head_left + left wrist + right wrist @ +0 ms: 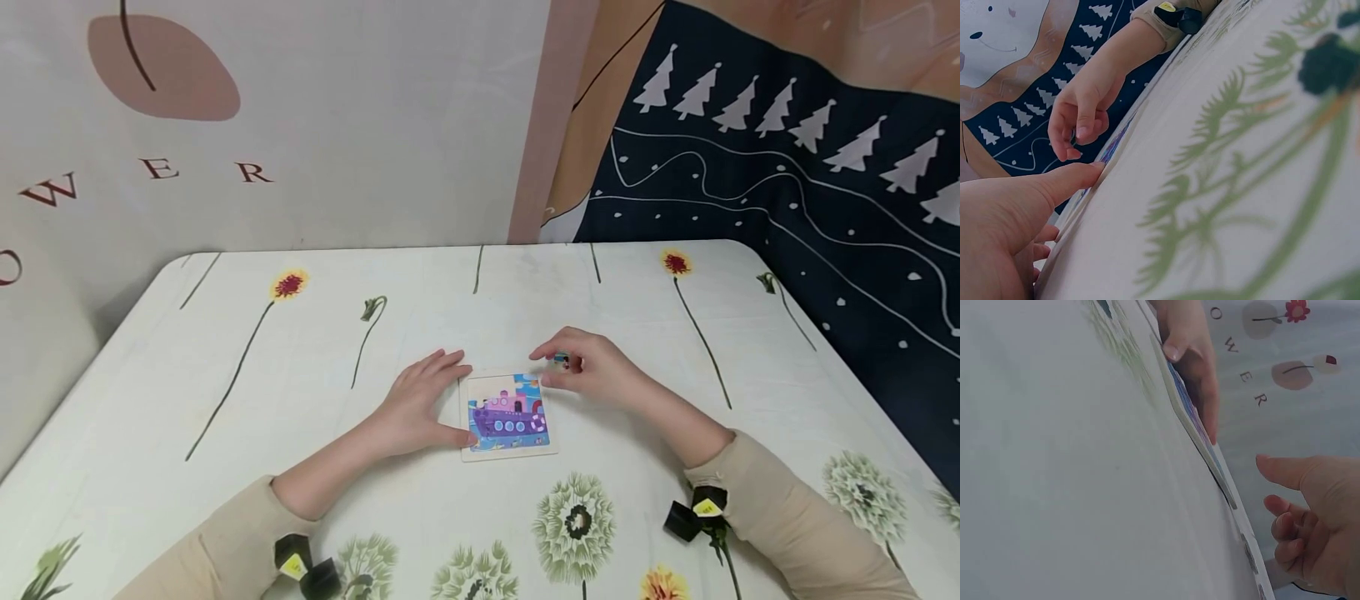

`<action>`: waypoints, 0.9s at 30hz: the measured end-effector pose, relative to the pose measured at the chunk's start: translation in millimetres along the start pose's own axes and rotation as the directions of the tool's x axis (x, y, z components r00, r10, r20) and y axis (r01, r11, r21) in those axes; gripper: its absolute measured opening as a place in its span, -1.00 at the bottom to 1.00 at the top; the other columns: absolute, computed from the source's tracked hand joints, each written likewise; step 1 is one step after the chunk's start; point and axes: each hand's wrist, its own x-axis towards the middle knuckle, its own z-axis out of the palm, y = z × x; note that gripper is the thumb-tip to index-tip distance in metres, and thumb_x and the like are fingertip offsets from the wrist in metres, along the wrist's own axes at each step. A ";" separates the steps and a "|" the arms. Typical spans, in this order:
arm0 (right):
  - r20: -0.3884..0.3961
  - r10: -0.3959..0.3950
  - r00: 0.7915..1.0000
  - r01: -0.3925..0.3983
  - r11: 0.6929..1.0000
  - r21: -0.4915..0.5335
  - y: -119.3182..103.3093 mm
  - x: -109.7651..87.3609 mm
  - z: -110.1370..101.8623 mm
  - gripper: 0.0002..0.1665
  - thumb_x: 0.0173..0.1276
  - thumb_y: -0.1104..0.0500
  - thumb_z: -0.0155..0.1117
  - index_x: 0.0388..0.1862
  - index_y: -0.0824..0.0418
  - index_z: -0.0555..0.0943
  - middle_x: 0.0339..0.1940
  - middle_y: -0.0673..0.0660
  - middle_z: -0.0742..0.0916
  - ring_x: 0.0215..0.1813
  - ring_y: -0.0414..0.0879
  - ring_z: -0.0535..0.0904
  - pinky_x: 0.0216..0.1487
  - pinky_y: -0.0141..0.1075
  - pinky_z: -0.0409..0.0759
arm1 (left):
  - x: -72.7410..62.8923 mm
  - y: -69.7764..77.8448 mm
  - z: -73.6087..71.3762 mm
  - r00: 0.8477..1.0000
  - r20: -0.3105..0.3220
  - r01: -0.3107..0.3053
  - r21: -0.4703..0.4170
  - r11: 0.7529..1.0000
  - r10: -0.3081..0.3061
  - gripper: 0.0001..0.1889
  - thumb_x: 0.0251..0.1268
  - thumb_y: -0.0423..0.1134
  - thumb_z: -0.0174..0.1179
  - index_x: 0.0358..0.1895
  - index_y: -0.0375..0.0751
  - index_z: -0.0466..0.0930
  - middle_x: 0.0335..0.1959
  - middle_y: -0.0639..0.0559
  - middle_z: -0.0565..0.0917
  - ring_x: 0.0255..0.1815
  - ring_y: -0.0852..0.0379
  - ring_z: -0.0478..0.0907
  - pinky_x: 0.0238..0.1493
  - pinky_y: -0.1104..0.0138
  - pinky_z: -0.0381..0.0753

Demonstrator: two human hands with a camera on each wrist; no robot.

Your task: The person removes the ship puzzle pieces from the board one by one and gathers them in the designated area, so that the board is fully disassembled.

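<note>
A square jigsaw puzzle board point(510, 415) lies flat on the table, showing a purple and pink ship on blue water. A plain, unfilled patch shows at its upper left. My left hand point(420, 404) is spread along the board's left side, thumb resting on the lower left corner and fingertips near the upper left one. Above the board's upper right corner, my right hand point(600, 367) holds a small colourful puzzle piece point(562, 360) among its curled fingers, most of it hidden. In the right wrist view the board point(1194, 425) appears nearly edge-on.
A white cloth with printed flowers covers the table point(300, 500). Behind it hangs a pale lettered cloth point(375, 125), and a dark cloth with white trees point(750, 183) is at the right. Black devices point(307, 567) are strapped to both sleeves.
</note>
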 end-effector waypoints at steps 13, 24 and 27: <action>0.079 0.010 0.997 0.001 0.990 -0.138 -6.5 -3.0 19.1 -0.63 0.22 0.07 0.42 0.04 -0.02 0.69 -0.09 -0.08 0.53 -0.47 -0.21 0.36 -0.45 -0.34 0.41 | -0.2 0.3 0.1 1.000 -0.002 0.000 -0.004 1.000 0.000 -0.05 -0.16 0.09 0.46 0.38 -0.22 0.31 0.49 -0.06 0.15 0.51 -0.10 -0.12 0.40 -0.09 -0.14; 0.085 0.009 0.996 0.011 0.971 -0.239 -9.5 -5.2 22.8 -0.66 0.24 0.04 0.39 0.02 -0.08 0.70 -0.09 -0.07 0.51 -0.48 -0.25 0.34 -0.49 -0.34 0.38 | 0.0 0.8 0.3 1.000 -0.002 0.002 0.001 1.000 -0.002 -0.06 -0.14 0.09 0.46 0.38 -0.22 0.32 0.48 -0.06 0.15 0.51 -0.10 -0.12 0.40 -0.09 -0.13; 0.091 0.000 0.996 0.022 0.971 -0.236 -9.0 -5.4 23.0 -0.69 0.25 0.05 0.39 -0.01 -0.07 0.71 -0.10 -0.07 0.51 -0.46 -0.26 0.34 -0.47 -0.34 0.38 | 0.0 0.7 0.2 1.000 0.000 0.002 0.003 1.000 -0.002 -0.05 -0.14 0.09 0.46 0.38 -0.22 0.31 0.49 -0.06 0.15 0.51 -0.10 -0.12 0.40 -0.09 -0.14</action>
